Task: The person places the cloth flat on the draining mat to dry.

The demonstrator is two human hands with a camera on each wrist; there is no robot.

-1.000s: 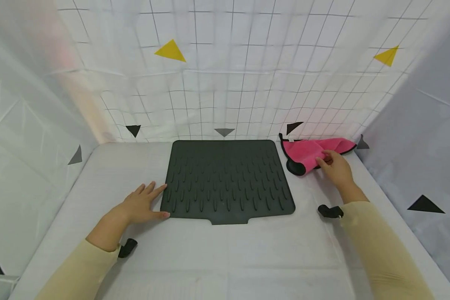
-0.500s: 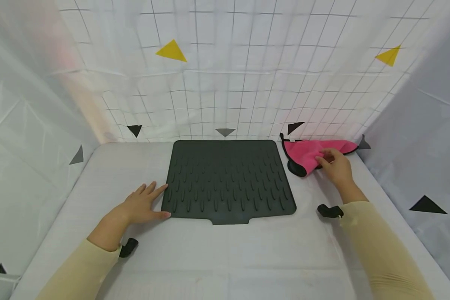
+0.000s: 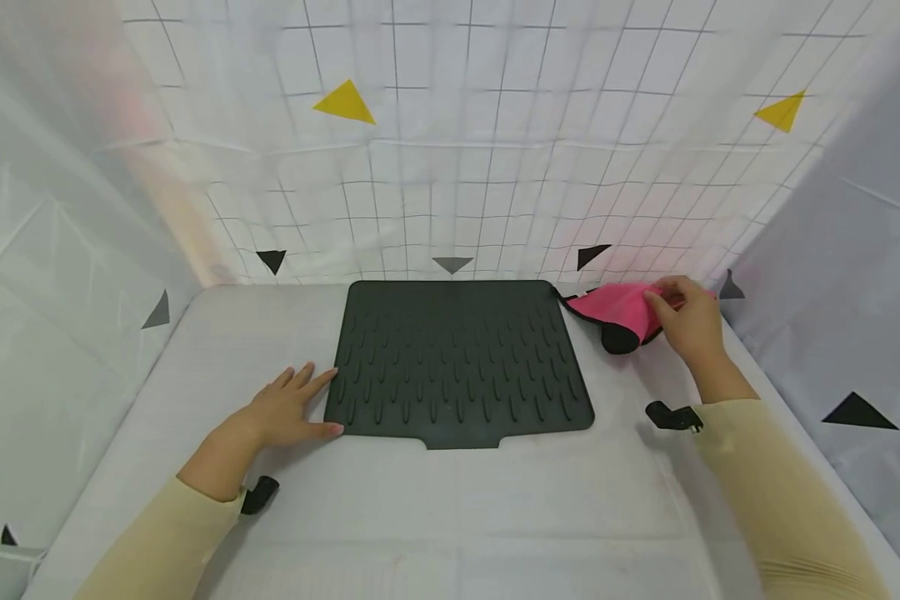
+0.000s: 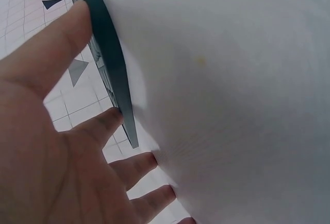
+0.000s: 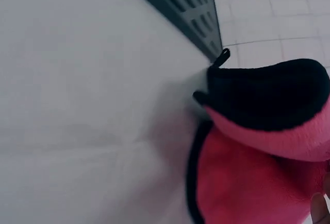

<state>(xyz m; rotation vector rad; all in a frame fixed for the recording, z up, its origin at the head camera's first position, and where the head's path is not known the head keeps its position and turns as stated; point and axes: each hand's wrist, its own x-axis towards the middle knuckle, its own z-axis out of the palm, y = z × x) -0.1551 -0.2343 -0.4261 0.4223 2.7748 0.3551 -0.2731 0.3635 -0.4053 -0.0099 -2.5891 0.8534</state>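
A dark grey-green rubbery mat [image 3: 457,358] with raised ridges and a short front tab lies flat in the head view. My left hand [image 3: 281,412] rests at its left side with spread fingers, thumb and index fingertip touching the edge. The left wrist view shows that mat edge [image 4: 116,74] from the side. To the right of the mat, my right hand [image 3: 692,325] pinches a pink cloth [image 3: 615,304] with black trim and a black corner. In the right wrist view the cloth [image 5: 242,177] is folded over, and only fingertips [image 5: 319,208] show at the right edge.
A white sheet [image 3: 390,508] covers the table. Behind stands a translucent white curtain with a grid [image 3: 450,192], and plastic side walls enclose left and right [image 3: 817,333]. Yellow and black triangles mark the walls. A black wrist device [image 3: 671,417] juts from the right sleeve.
My right hand has moved right and slightly back, drawing the pink cloth along and bunching it up. The left hand and the mat stay as they were.
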